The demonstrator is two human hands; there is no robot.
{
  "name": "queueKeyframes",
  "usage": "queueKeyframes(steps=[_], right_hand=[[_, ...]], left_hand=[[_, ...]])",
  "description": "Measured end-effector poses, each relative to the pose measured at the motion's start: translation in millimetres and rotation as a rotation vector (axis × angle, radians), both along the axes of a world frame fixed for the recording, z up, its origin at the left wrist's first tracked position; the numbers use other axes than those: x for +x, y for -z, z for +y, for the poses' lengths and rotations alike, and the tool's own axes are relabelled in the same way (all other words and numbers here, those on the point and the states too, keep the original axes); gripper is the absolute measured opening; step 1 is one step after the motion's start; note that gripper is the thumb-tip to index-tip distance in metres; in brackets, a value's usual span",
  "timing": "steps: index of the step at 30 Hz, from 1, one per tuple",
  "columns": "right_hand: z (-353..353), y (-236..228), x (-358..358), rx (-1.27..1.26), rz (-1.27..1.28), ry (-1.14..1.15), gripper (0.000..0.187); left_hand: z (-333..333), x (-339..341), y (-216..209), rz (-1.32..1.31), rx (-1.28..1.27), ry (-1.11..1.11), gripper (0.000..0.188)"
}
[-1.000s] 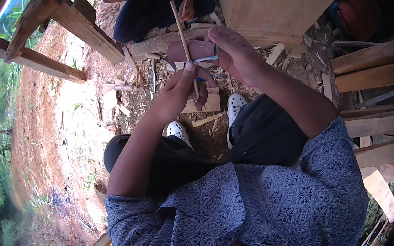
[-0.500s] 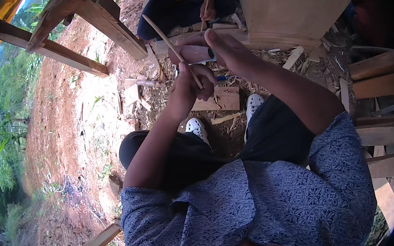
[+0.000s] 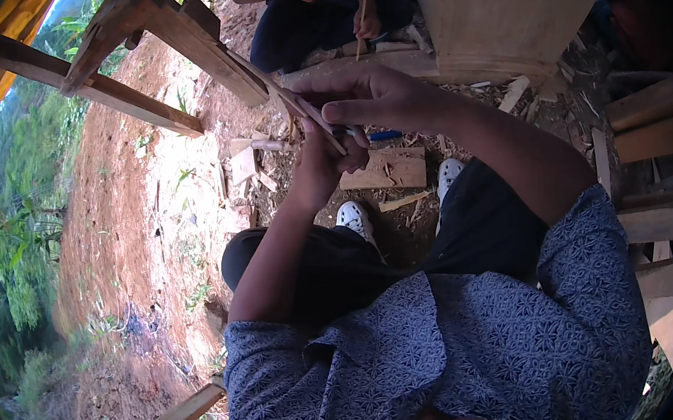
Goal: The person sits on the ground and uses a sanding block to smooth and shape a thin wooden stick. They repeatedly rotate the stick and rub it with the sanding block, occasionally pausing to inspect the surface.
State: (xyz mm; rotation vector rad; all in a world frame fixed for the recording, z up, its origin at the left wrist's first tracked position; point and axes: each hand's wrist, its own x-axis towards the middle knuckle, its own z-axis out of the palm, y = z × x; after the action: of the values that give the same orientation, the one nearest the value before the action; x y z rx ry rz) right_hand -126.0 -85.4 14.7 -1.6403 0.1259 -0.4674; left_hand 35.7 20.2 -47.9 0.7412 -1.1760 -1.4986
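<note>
A thin pale wooden stick runs up and to the left from between my two hands. My left hand grips its lower end, fingers closed around it. My right hand sits just above, fingers pinched on the stick's middle, with a small metal blade showing below the fingers. Both hands hover over my knees in dark trousers and my white shoes. A flat wooden block lies on the ground under the hands.
Another person sits opposite, hands on a stick of their own. A large pale wooden board stands at the upper right. Timber beams cross the upper left. Wood offcuts and shavings litter the red dirt; stacked planks lie right.
The stick has tilted from near upright to leaning far left. My right hand slid along it toward the left hand, and the view has swung left.
</note>
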Motion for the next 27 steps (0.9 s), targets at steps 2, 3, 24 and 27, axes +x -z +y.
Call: queueKeyframes(steps=[2,3,24,27], right_hand=[[5.7,-3.2,-0.1,0.015,-0.036,0.028,0.060],[10.8,-1.4,1.2,0.010,-0.009,0.057,0.058],[-16.8,9.0,0.3,0.211,-0.043,0.373,0.030],[-14.5,11.7,2.8,0.209,-0.010,0.321,0.031]], left_hand=[[1.2,-3.4,-7.4,-0.174,0.028,-0.011,0.059],[2.0,-5.3,-8.2,-0.217,0.040,-0.029,0.052],[6.9,-44.2,2.3,-0.163,0.022,-0.209,0.034],[-5.7,-17.2,13.4,0.023,-0.077,-0.384,0.048]])
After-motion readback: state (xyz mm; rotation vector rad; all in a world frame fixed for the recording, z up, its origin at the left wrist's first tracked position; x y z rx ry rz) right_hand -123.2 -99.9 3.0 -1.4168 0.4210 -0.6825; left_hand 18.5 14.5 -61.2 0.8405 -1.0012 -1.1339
